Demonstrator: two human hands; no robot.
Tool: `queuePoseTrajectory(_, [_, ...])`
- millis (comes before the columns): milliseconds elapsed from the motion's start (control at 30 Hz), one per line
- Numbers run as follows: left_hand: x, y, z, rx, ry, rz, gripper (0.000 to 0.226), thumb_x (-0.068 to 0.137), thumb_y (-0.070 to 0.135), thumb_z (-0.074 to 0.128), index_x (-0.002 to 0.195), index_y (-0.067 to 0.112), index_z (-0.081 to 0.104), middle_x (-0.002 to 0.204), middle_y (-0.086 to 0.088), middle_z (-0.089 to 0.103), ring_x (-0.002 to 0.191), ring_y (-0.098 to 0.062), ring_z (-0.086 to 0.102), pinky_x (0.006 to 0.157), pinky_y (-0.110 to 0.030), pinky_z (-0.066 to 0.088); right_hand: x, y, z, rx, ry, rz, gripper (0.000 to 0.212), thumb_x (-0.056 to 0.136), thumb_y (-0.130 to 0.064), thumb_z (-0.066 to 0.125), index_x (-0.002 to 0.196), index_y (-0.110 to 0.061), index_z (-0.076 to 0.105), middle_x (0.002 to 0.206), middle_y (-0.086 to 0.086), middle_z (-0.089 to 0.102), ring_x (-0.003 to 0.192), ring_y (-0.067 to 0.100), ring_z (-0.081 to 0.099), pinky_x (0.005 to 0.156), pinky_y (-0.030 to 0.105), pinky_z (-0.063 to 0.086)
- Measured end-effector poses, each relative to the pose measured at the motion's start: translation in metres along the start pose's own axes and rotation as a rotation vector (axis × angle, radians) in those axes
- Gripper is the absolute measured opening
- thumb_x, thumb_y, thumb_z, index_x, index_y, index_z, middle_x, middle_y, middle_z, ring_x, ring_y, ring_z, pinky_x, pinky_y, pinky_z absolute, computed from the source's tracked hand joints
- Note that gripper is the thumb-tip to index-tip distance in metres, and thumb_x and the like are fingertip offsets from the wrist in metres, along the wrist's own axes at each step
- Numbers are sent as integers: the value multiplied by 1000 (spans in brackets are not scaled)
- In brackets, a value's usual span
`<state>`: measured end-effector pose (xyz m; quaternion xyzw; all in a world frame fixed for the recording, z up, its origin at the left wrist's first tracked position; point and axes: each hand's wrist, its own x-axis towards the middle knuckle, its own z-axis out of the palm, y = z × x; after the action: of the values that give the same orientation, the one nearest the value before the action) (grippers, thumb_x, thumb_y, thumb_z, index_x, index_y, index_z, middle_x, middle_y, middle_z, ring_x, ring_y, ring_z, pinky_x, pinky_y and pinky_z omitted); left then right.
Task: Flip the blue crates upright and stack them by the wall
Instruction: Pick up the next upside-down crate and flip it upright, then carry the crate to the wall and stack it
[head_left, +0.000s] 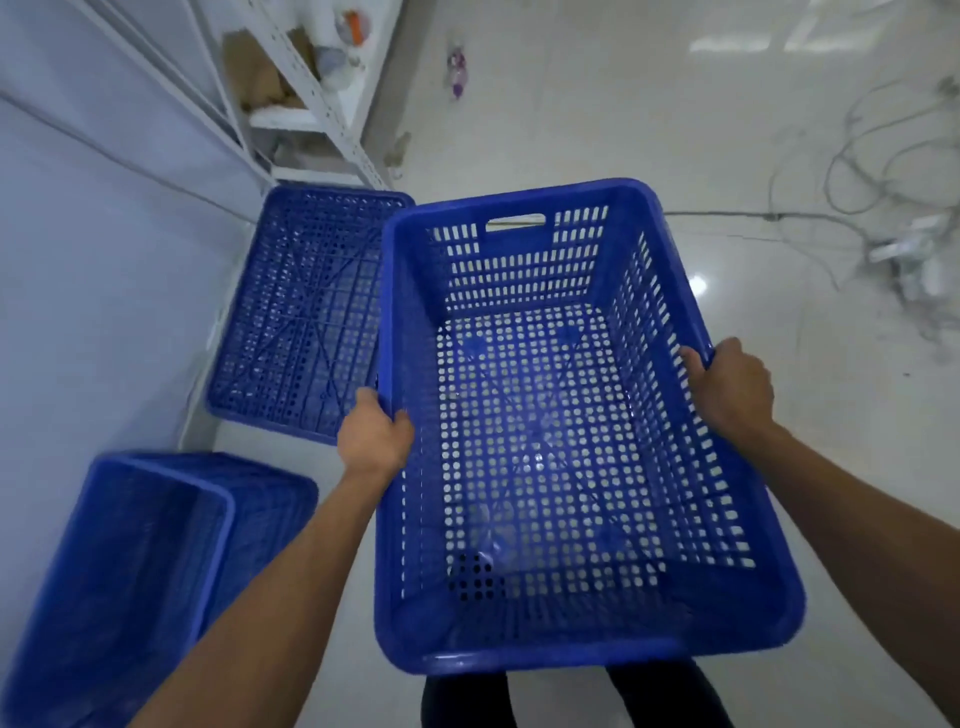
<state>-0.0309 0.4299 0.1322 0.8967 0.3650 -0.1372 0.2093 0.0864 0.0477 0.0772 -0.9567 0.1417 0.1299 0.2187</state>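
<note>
Fingers (401, 419) of the left hand (373, 439) curl over one long rim of a blue crate and clamp on the plastic. The right hand (733, 387) grips the opposite long rim the same way, its fingers hooked inside the wall. Between the two hands the held crate (519, 441) is carried in the air, open side up and empty, with the pale floor (571, 114) showing through its perforated bottom.

Just beyond the left hand, a second crate (306, 312) lies upside down on the floor, ribbed underside facing up, close against the wall (78, 260). Nearer the person, at lower left and also near the wall, sits a third crate (130, 571). It is blurred and seems tipped on its side, though this cannot be told for certain.

Farther off stand a white shelving rack (311, 109) along the wall and a tangle of cables (904, 249) on the floor to the right.

The task looks to be at an early stage. One crate is upright but not yet set down, no stack shows by the wall, and the second crate at least needs turning over.
</note>
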Motion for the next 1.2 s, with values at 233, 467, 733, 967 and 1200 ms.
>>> queuePoseTrajectory(233, [-107,-14,-75,-43,163,-130,38,97,40,52,105,3,49,99,-20,64,93,-41,62,68,-39,39,-59,-40,-101,-18,-41,-228,37,94,-45,51,88,-9,45,75,7,52,61,26,48,56,33,39])
queuePoseTrajectory(467, [-206,-73,-133,-167,336,-295,36,96,42,52,96,7,51,95,-18,66,89,-40,62,70,-41,43,-126,-112,-147,-87,-76,-482,39,95,-44,50,91,-5,46,86,19,63,73,37,59,62,39,47])
queuePoseTrajectory(733, [-282,-201,-188,-273,603,-438,42,97,46,48,87,6,53,84,-14,64,79,-37,61,63,-37,38,-235,-225,-133,-147,-132,-709,45,95,-45,49,100,-1,50,96,24,65,86,43,61,71,45,50])
queuePoseTrajectory(967, [-342,-326,-230,-363,757,-592,42,96,44,51,82,5,51,74,-10,58,75,-36,57,62,-37,36,-360,-336,-89,-127,-225,-789,42,94,-34,53,109,5,49,111,30,62,102,46,60,80,45,47])
queuePoseTrajectory(1200, [-392,-433,-257,-393,820,-739,49,99,46,42,80,2,52,69,-7,52,66,-26,46,62,-35,31,-475,-421,-41,-170,-281,-918,43,94,-35,53,111,4,48,112,28,61,103,47,59,80,47,46])
